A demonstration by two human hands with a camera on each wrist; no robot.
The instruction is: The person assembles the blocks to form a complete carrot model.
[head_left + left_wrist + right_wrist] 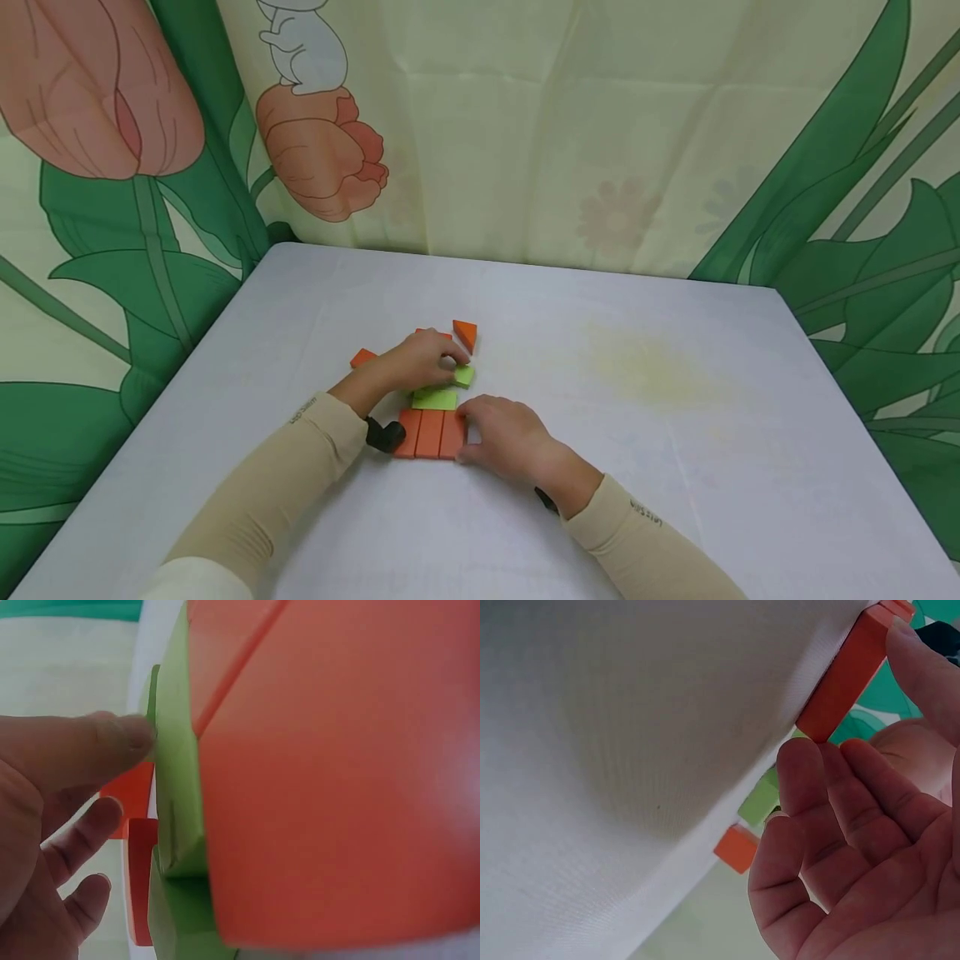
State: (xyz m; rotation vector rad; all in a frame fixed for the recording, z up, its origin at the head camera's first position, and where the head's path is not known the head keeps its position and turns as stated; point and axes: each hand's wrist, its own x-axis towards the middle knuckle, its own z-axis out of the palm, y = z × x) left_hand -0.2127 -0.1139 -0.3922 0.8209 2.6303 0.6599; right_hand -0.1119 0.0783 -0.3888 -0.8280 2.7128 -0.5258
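Note:
Three orange blocks (428, 434) lie side by side on the table. My right hand (510, 437) holds the rightmost orange block (847, 675), thumb at its near end and fingertips at its far end. A green block (435, 400) lies against their far side. Just beyond it, my left hand (423, 360) pinches a small green block (464, 377) between thumb and fingers. The left wrist view shows the thumb (97, 746) against the green edge; the fingers' contact is partly hidden. An orange triangular block (465, 333) lies past the left fingertips.
Another orange block (363, 357) lies left of the left wrist, and one more (442, 335) is partly covered by the left hand. A white cloth covers the table (712, 467). Behind it hangs a floral curtain (525, 150).

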